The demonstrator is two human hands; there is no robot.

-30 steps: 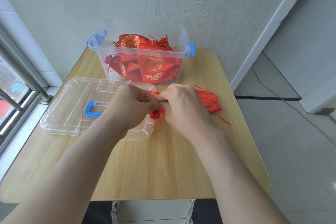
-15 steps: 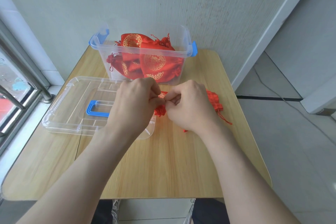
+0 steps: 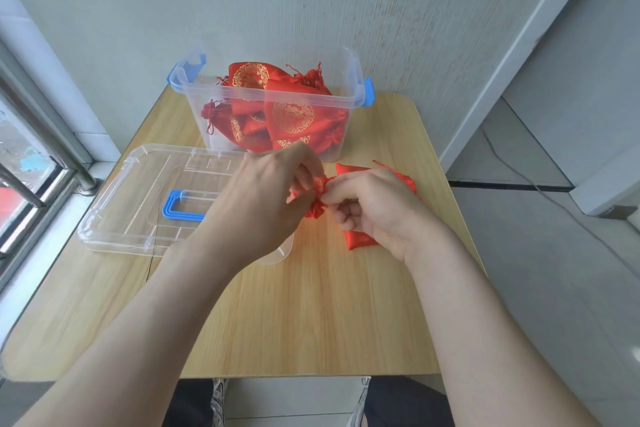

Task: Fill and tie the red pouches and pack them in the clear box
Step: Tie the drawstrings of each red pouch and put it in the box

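centrally, above the pale wooden table (image 3: 311,315), a red satin drawstring pouch (image 3: 360,239) is held between both hands, which are brought close together over it. its gathered, ruffled neck is pinched by the curled fingers of the left hand (image 3: 266,198) from the left side and by the thumb and forefinger of the right hand (image 3: 377,208) from the right. the pouch body is tucked under the right palm; whether it is touched by the tabletop cannot be told. just behind the right hand, a flat red fabric pouch (image 3: 349,168) is laid on the table, partly hidden. further back, close to the wall, the clear plastic box with blue latches (image 3: 221,94) is stood open, and several tied red pouches with gold round motifs (image 3: 294,118) are piled inside it, reaching past the rim. to the left of the hands, the clear plastic lid with a blue handle (image 3: 138,191) is laid flat on the table, its near right corner covered by the left wrist
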